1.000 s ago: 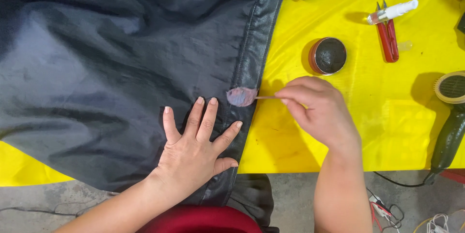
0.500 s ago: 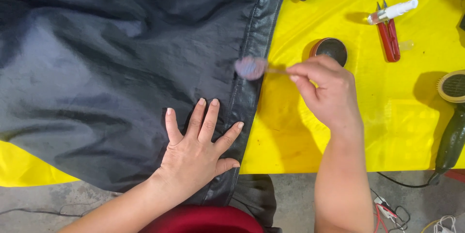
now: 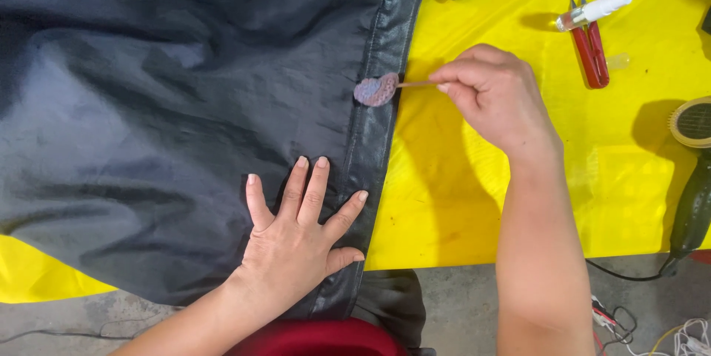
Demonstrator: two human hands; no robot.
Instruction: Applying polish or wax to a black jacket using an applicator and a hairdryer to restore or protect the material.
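Observation:
A black leather garment (image 3: 163, 104) lies spread over a table with a yellow cover (image 3: 474, 178). My left hand (image 3: 300, 234) presses flat on it near the bottom of its stitched edge strip, fingers spread. My right hand (image 3: 492, 97) pinches a thin stick with a small purplish sponge dauber (image 3: 376, 90) at its tip. The dauber touches the garment's edge strip, above my left hand.
Red thread snips (image 3: 590, 49) and a small white-capped tube (image 3: 596, 9) lie at the upper right. A round brush with a dark handle (image 3: 695, 171) sits at the right edge. Cables lie on the grey floor (image 3: 637, 319) below the table.
My right hand has carried the dauber up along the garment's edge strip, away from my left hand. The view shifted, and the small round tin is no longer visible behind my right hand.

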